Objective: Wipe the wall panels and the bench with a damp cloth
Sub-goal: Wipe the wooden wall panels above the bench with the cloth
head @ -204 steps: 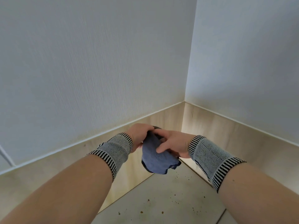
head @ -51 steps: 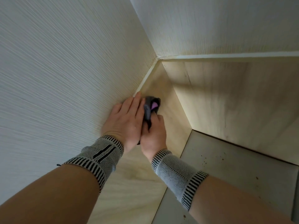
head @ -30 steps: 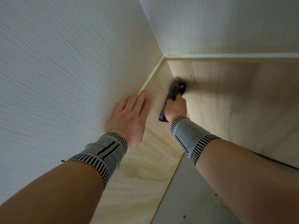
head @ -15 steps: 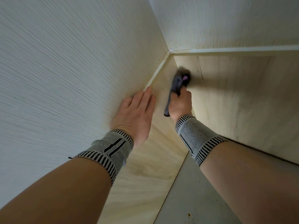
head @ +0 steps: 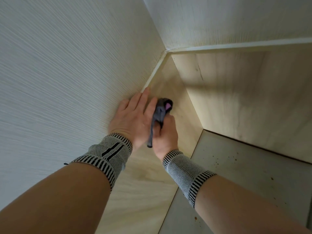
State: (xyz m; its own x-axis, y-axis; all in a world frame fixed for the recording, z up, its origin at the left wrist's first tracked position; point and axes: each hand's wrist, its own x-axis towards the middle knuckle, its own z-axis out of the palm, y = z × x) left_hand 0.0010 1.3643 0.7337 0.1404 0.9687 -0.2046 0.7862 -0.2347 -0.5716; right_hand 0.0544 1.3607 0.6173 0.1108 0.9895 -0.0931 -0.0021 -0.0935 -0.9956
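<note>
My dark cloth (head: pixel 160 114) is soft fabric, the wall panel (head: pixel 244 92) pale matt wood, the upper wall (head: pixel 67 65) finely ribbed; my wristbands (head: pixel 108 154) are knit.

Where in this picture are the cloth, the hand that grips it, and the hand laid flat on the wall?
cloth (head: pixel 160 114), head view, on its bunched grey middle.
right hand (head: pixel 166 134), head view, on the back of the hand.
left hand (head: pixel 130 118), head view, on the back of the hand.
</note>
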